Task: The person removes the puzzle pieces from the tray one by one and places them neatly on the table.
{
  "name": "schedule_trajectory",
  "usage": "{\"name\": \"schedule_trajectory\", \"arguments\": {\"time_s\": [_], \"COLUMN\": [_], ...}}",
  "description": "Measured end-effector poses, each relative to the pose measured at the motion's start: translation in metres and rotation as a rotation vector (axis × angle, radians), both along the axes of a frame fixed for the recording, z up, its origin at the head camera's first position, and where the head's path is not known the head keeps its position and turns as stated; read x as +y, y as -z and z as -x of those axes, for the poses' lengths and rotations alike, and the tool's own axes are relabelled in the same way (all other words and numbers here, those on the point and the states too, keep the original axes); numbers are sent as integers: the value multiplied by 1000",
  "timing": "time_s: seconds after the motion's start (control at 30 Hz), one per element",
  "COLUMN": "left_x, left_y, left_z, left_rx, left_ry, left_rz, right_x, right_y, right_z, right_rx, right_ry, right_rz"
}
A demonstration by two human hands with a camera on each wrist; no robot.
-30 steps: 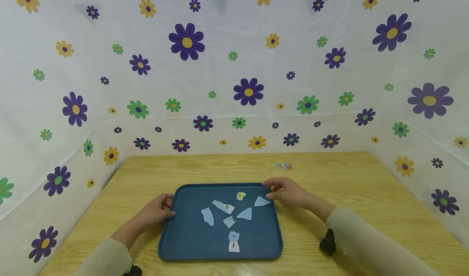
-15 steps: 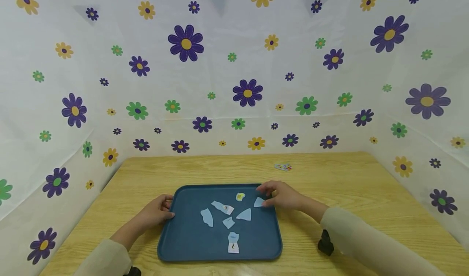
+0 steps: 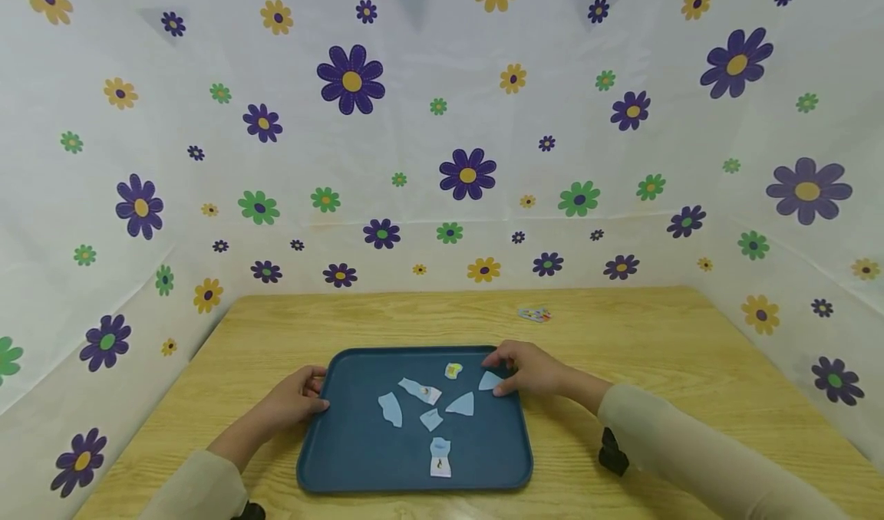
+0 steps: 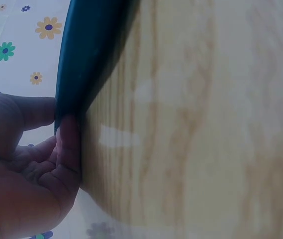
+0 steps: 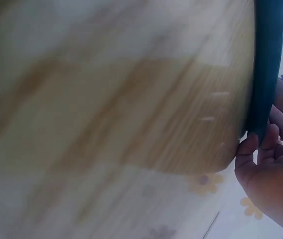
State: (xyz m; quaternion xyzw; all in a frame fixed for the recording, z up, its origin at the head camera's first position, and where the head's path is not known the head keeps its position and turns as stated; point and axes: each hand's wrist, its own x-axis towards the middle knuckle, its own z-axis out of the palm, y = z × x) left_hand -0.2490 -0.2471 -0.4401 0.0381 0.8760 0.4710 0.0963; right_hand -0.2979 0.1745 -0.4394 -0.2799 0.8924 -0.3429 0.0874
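Observation:
My left hand (image 3: 290,399) grips the left side of a dark blue tray (image 3: 373,462), thumb at the rim and fingers curled at its underside in the left wrist view. My right hand (image 3: 535,368) reaches over the tray's far right corner, with thumb and forefinger spread apart. Its thumb tip overlaps a pale blue paper piece (image 3: 489,380); other fingers (image 5: 268,137) touch the tray's outer edge in the right wrist view. Several more torn-looking pieces lie scattered, among them a yellow-printed one (image 3: 453,370), a long one (image 3: 417,389) and one with a small dark picture (image 3: 440,459).
The tray rests on a wood-grain table (image 3: 621,336). Toward the back lies a small flat multicoloured item (image 3: 535,314). White cloth with purple, green and yellow flowers (image 3: 467,175) stands behind the table and along both sides.
My right hand has moved a little left, farther over the tray, so its thumb now covers the near right tip of the corner piece. The left hand and tray have stayed put.

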Motion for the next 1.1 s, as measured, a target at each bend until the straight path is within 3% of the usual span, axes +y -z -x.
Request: {"name": "schedule_trajectory", "arguments": {"time_s": [0.73, 1.1], "left_x": [0, 2], "left_y": [0, -2], "left_z": [0, 0], "left_rx": [-2, -2], "left_ry": [6, 3], "left_rz": [-2, 7], "right_x": [-1, -1], "right_y": [4, -3], "right_z": [2, -4], "right_rx": [67, 78], "right_ry": [-50, -69], "right_rz": [-16, -22]}}
